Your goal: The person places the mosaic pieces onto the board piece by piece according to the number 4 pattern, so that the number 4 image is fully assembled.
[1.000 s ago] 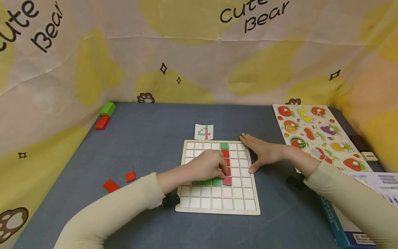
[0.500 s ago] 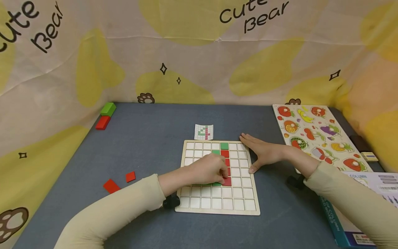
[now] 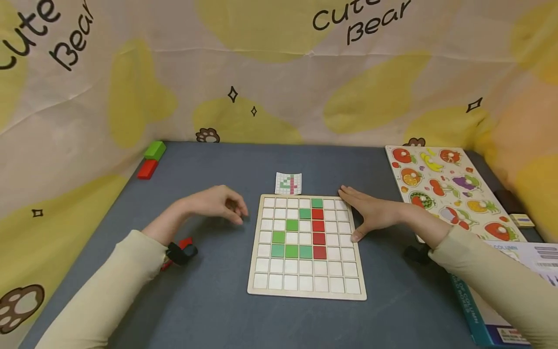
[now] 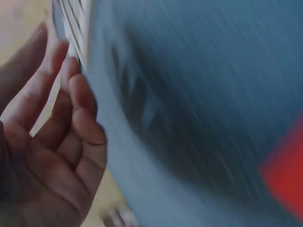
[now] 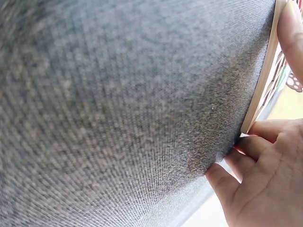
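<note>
A wooden grid board [image 3: 307, 295] with white squares lies on the table, holding a column of red tiles [image 3: 318, 226] and several green tiles [image 3: 291, 225]. Left of the board, above the table, my left hand [image 3: 213, 202] has loosely bent fingers and holds nothing. In the left wrist view, the left hand's palm [image 4: 52, 161] shows without anything in it. My right hand [image 3: 377, 213] rests at the board's right edge, its fingers extended at the upper corner and its thumb on the rim. The right wrist view shows the right thumb [image 5: 291, 40] on the board's edge.
A small pattern card [image 3: 288, 183] lies behind the board. Loose red tiles [image 3: 186, 241] sit partly hidden under the left wrist. Green [image 3: 155, 150] and red [image 3: 147, 169] blocks stand at the back left. A fruit puzzle board [image 3: 449, 189] and a box [image 3: 468, 295] occupy the right side.
My left hand has let go of the red tile, now seated in the red column, and moved left off the board. The right hand keeps its place.
</note>
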Available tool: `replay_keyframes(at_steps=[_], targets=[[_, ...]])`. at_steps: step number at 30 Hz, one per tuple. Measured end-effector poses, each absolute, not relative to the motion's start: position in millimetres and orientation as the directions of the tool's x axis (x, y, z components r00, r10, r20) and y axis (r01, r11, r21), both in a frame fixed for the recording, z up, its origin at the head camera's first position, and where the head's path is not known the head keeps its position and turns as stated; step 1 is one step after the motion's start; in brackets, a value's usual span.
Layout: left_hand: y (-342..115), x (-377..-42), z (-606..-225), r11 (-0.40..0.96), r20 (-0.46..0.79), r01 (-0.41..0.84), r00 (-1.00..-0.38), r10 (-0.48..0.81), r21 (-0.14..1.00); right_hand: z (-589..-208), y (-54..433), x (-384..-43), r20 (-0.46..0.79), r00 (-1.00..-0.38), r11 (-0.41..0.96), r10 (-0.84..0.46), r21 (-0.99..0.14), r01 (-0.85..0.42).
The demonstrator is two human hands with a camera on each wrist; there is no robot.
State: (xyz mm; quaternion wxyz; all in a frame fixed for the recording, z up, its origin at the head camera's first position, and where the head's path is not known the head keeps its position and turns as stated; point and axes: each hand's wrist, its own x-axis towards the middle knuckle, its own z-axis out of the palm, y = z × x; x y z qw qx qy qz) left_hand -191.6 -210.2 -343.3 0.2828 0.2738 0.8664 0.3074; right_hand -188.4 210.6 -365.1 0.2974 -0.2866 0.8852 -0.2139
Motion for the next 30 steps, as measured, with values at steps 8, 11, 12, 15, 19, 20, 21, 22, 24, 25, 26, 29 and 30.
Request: replay_keyframes(at_steps=[8, 11, 12, 15, 19, 20, 21, 22, 24, 25, 26, 29, 30], targets=[[-301.9, -188.7, -350.4, 0.717, -0.461, 0.154, -0.67, 0.582, 0.68, -364.3, 212.1, -187.4, -0.403, -0.655, 0.739, -0.639, -0.558, -0.378], [-315.2, -177.7, -350.3, 0.699, -0.46, 0.149, -0.654, 0.601, 0.7, -363.8, 212.2, -187.8, -0.404, -0.654, 0.74, -0.639, -0.556, -0.379], [-317.4, -174.1, -350.2, 0.694, -0.457, 0.153, -0.649, 0.607, 0.704, -363.7, 212.2, -187.9, -0.404, -0.654, 0.739, -0.64, -0.556, -0.38], [-320.3, -165.3, -351.2, 0.688, -0.458, 0.157, -0.64, 0.617, 0.709, -363.9, 211.9, -188.4, -0.406, -0.655, 0.743, -0.637, -0.551, -0.38], [-317.7, -158.5, -352.8, 0.7, -0.45, 0.173, -0.654, 0.608, 0.693, -364.9, 212.0, -188.1, -0.408, -0.659, 0.748, -0.632, -0.545, -0.38], [-316.6, -157.4, -353.2, 0.703, -0.441, 0.185, -0.662, 0.606, 0.687, -365.0, 212.1, -188.1, -0.409, -0.658, 0.748, -0.632, -0.545, -0.379], [-315.3, -156.5, -353.5, 0.707, -0.429, 0.205, -0.671, 0.604, 0.677, -365.1, 212.2, -188.1, -0.41, -0.659, 0.749, -0.631, -0.543, -0.379], [-314.1, -155.9, -354.1, 0.709, -0.414, 0.223, -0.681, 0.604, 0.669, -365.2, 212.5, -188.1, -0.411, -0.659, 0.75, -0.63, -0.544, -0.377], [-311.9, -155.5, -355.5, 0.714, -0.383, 0.258, -0.7, 0.602, 0.651, -365.1, 212.6, -188.3, -0.41, -0.658, 0.748, -0.631, -0.547, -0.376], [-311.1, -155.6, -356.2, 0.716, -0.367, 0.274, -0.71, 0.601, 0.642, -365.1, 212.6, -188.5, -0.41, -0.658, 0.747, -0.631, -0.549, -0.374], [-310.4, -155.8, -356.8, 0.719, -0.354, 0.287, -0.719, 0.599, 0.633, -365.1, 212.7, -188.7, -0.408, -0.659, 0.747, -0.632, -0.549, -0.375], [-309.9, -156.5, -356.8, 0.728, -0.352, 0.286, -0.728, 0.588, 0.623, -365.6, 212.6, -189.1, -0.405, -0.657, 0.743, -0.636, -0.551, -0.38], [-309.9, -156.5, -356.1, 0.732, -0.364, 0.276, -0.726, 0.584, 0.623, -365.8, 212.7, -189.1, -0.404, -0.656, 0.743, -0.637, -0.551, -0.382]])
